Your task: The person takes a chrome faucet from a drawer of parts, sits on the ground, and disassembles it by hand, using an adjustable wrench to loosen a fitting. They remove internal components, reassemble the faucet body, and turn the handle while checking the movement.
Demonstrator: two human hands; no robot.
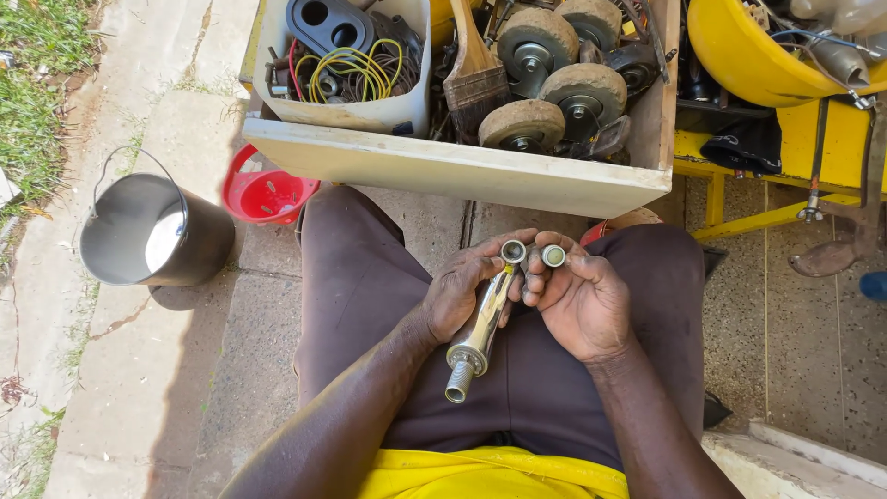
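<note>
I sit with both hands over my lap. My left hand point(462, 291) grips a shiny chrome tube point(480, 328) that runs diagonally, its open end near my body and a round eye at its top by my fingertips. My right hand point(577, 296) pinches a small round metal bushing point(553, 256) right beside the tube's top eye point(513, 251). The two hands touch each other.
A wooden box point(443, 166) in front of my knees holds several worn wheels point(522, 125), a brush point(473, 79) and a tub with yellow wire point(356, 74). A grey bucket point(152, 231) and a red container point(266, 196) stand left. A yellow bowl point(748, 55) and frame lie right.
</note>
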